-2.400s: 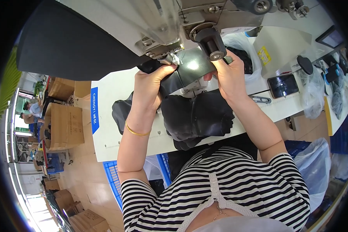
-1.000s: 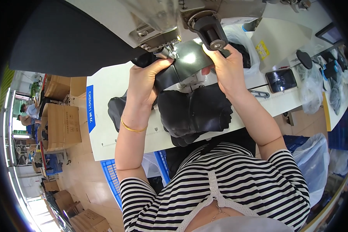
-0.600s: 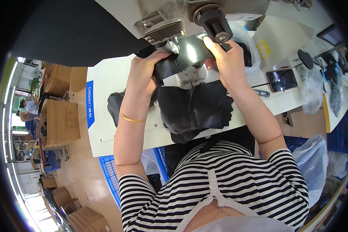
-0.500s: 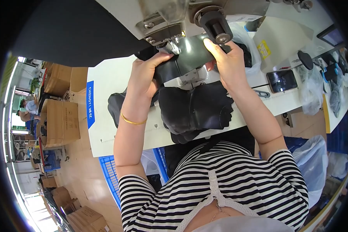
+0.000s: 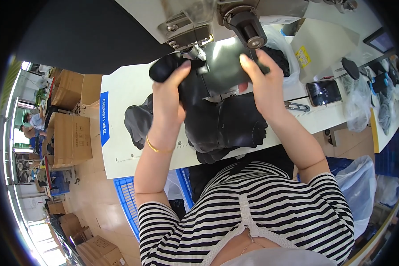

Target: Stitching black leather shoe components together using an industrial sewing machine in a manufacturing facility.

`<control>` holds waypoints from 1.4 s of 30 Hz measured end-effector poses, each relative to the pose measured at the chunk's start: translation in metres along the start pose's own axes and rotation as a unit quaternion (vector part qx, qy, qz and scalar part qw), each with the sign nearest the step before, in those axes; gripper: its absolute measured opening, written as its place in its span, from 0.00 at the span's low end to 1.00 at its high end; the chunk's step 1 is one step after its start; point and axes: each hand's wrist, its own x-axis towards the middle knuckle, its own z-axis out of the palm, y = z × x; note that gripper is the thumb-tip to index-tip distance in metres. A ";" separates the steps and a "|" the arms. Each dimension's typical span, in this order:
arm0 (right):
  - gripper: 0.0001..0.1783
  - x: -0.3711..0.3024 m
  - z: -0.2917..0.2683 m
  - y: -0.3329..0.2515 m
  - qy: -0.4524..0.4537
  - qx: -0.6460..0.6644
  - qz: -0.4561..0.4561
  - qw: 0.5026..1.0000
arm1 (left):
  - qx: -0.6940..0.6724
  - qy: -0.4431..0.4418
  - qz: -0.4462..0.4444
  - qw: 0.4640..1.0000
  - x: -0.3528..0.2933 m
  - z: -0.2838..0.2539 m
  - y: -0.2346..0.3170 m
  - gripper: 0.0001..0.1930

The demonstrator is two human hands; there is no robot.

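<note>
Fingers [image 5: 250,67] hold black sheet [image 5: 224,73] | white ruler-marked tabletop [image 5: 127,95] | cardboard boxes [image 5: 73,139]

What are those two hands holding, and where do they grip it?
A shiny black piece of material: the left hand holds its left part, thumb on top; the right hand pinches its right end.

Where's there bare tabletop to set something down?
On the white table, left: patch between the blue label and the dark bundle, down to the front edge. Right: narrow strip between the dark-screened device and the front edge, bounded by the plastic bag. Crowded: below the sewing machine, around the black piece and black stack.
</note>
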 end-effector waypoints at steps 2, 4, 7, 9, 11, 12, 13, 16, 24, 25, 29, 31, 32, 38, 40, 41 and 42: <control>0.11 -0.022 -0.002 0.002 0.005 0.005 0.045 0.999 | 0.031 -0.013 0.053 0.998 -0.020 -0.006 -0.010 0.08; 0.13 -0.038 -0.008 0.009 -0.029 0.017 0.058 0.998 | 0.019 0.001 0.052 0.998 -0.038 -0.016 -0.020 0.07; 0.13 -0.049 -0.008 0.016 -0.040 0.009 0.068 0.997 | 0.007 0.032 0.057 0.998 -0.052 -0.025 -0.028 0.05; 0.13 -0.050 -0.011 0.022 -0.054 -0.008 0.073 0.996 | 0.007 0.035 0.062 0.997 -0.057 -0.031 -0.032 0.05; 0.12 -0.051 -0.009 0.027 -0.067 -0.025 0.075 0.995 | 0.006 0.036 0.069 0.997 -0.061 -0.036 -0.032 0.05; 0.12 -0.051 -0.009 0.029 -0.068 -0.023 0.078 0.994 | 0.003 0.047 0.067 0.997 -0.062 -0.038 -0.032 0.06; 0.12 -0.051 -0.008 0.032 -0.071 -0.034 0.076 0.994 | 0.000 0.058 0.064 0.996 -0.063 -0.039 -0.031 0.07; 0.12 -0.053 -0.003 0.034 -0.073 -0.043 0.077 0.993 | -0.003 0.068 0.075 0.995 -0.066 -0.039 -0.028 0.07; 0.09 -0.053 0.002 0.042 -0.104 -0.019 0.115 0.988 | 0.050 0.135 0.119 0.982 -0.056 -0.065 -0.012 0.09; 0.09 -0.053 0.000 0.041 -0.101 -0.033 0.092 0.990 | 0.097 0.137 0.127 0.978 -0.048 -0.084 -0.005 0.11; 0.14 -0.053 -0.017 0.038 -0.121 -0.252 -0.011 0.960 | 0.170 0.188 0.109 0.961 -0.024 -0.145 0.022 0.14; 0.17 -0.054 -0.020 0.030 -0.157 -0.352 -0.050 0.921 | 0.214 0.206 0.079 0.952 -0.016 -0.178 0.029 0.15; 0.21 -0.056 -0.020 0.029 -0.164 -0.449 -0.124 0.869 | 0.254 0.213 0.043 0.942 -0.014 -0.193 0.032 0.17; 0.28 -0.059 -0.023 0.031 -0.218 -0.527 -0.145 0.809 | 0.606 0.290 0.248 0.698 -0.017 -0.225 0.026 0.18; 0.28 -0.056 -0.024 0.033 -0.219 -0.528 -0.150 0.807 | 0.634 0.268 0.328 0.647 -0.027 -0.200 0.015 0.17; 0.28 -0.055 -0.024 0.035 -0.218 -0.521 -0.159 0.809 | 0.630 0.225 0.328 0.667 -0.032 -0.186 0.008 0.16; 0.28 -0.054 -0.024 0.037 -0.219 -0.513 -0.169 0.813 | 0.625 0.183 0.326 0.685 -0.039 -0.172 -0.001 0.16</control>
